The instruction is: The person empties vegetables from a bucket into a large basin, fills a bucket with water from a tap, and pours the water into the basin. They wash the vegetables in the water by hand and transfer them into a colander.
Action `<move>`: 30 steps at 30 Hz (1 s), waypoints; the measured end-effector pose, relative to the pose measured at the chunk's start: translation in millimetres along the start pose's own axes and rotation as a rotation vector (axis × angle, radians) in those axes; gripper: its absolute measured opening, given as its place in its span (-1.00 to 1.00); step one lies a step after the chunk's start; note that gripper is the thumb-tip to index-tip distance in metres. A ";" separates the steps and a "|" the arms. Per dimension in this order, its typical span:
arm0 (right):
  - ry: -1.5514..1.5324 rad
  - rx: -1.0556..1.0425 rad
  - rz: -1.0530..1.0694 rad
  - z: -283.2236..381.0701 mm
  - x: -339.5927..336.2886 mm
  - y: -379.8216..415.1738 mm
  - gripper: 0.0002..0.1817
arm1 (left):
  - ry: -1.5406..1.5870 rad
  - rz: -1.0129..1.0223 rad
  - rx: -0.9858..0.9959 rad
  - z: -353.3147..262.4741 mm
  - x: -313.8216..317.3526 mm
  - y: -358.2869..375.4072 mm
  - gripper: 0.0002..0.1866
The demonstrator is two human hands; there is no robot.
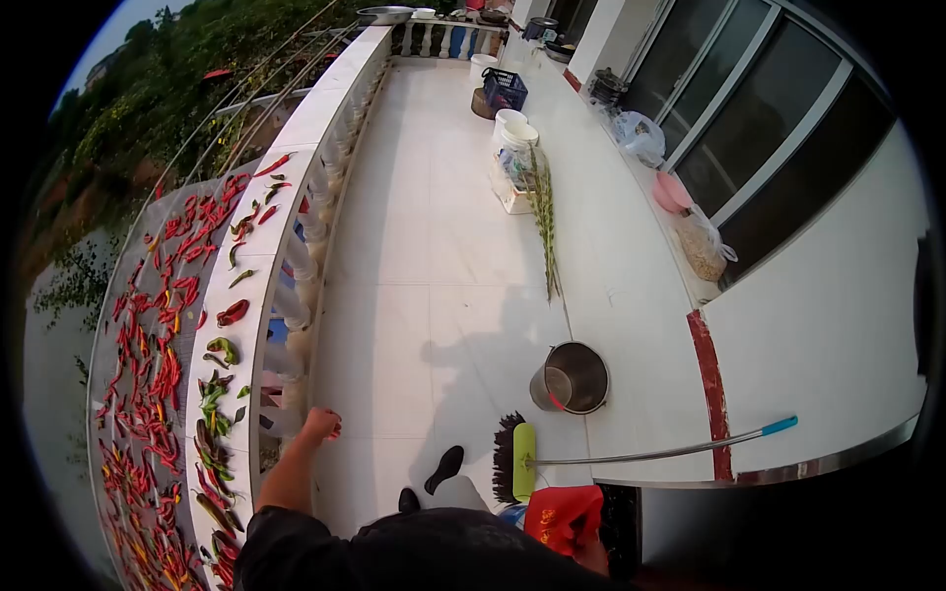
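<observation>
My left hand (322, 425) is closed, fingers curled, beside the white balustrade; whether something small is in it I cannot make out. Nearest to it, red and green chili peppers (215, 394) lie along the top of the railing (258, 222). A red plastic bag (564, 518) with yellow print hangs at my right side. My right hand (591, 558) is at the bag, mostly hidden behind it, and appears to hold it. Just beyond the bag lies a broom (523, 461) with a lime-green head, dark bristles and a metal handle tipped in blue.
A metal bucket (570, 378) stands on the tiled floor (394, 256). Farther off are green stalks (544, 222), white buckets (518, 134) and a dark blue crate (506, 89). Many red chilies (163, 374) lie on a sheet outside the railing. Bags and a pink basin (672, 191) line the right ledge.
</observation>
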State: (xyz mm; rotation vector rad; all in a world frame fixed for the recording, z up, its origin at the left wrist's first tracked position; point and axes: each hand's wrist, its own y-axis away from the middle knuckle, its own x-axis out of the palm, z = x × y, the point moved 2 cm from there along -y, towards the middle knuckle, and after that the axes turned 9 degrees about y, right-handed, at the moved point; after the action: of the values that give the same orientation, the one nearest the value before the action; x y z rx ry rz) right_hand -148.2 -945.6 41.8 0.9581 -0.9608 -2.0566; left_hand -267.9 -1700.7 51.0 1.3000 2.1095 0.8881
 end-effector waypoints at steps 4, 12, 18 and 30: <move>-0.001 0.044 0.025 59.7 132.3 -6.2 -0.85 | -0.092 0.010 0.079 -96.7 -14.7 -68.1 -0.90; 0.033 0.129 0.119 228.5 366.3 -23.7 -0.88 | -0.220 -0.261 0.064 -241.3 -95.2 -185.3 -0.91; 0.140 -0.138 0.105 364.7 510.1 -60.7 -0.86 | 0.049 -0.233 -0.064 -284.4 -114.1 -273.7 -0.95; 0.109 -0.073 -0.077 629.5 820.9 -2.6 -0.84 | 0.115 -0.097 0.088 -678.9 -87.8 -573.5 -0.88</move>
State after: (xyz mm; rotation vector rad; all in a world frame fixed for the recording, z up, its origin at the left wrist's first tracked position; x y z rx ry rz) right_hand -1085.0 -1384.3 56.3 1.0714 -0.7983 -2.0643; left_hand -1039.4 -2149.8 77.3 1.2029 2.3035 0.8563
